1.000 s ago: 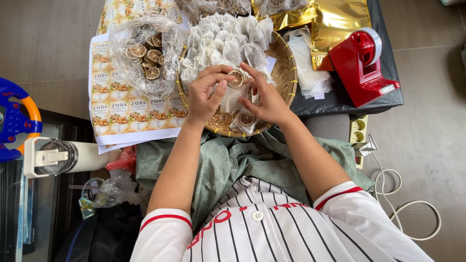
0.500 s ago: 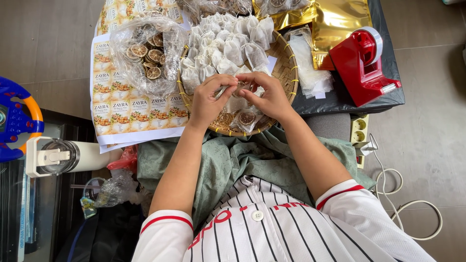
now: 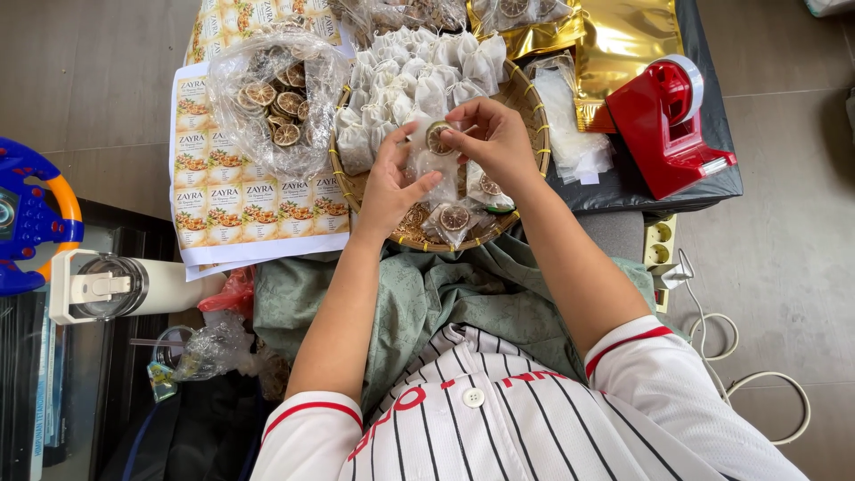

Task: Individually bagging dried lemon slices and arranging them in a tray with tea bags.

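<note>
My left hand (image 3: 392,183) holds the lower part of a small clear plastic pouch (image 3: 435,166) above a round woven tray (image 3: 531,107). My right hand (image 3: 494,135) pinches a dried citrus slice (image 3: 438,137) at the pouch's mouth. Both hands hover over the tray's near half. The tray's far half is heaped with several small white sachets (image 3: 405,76). Filled pouches with a citrus slice (image 3: 454,217) lie at the tray's near edge. A clear bag of dried citrus slices (image 3: 272,102) sits left of the tray.
Sheets of printed labels (image 3: 232,200) lie under the citrus bag. A red tape dispenser (image 3: 670,125) and gold foil bags (image 3: 623,40) are at the right. A white tumbler (image 3: 125,285) and a blue toy steering wheel (image 3: 27,214) lie at the left. A power strip (image 3: 659,245) and white cable are on the floor.
Both hands have lifted from the tray's near part toward its middle. The right hand now brings a citrus slice to the pouch held by the left.
</note>
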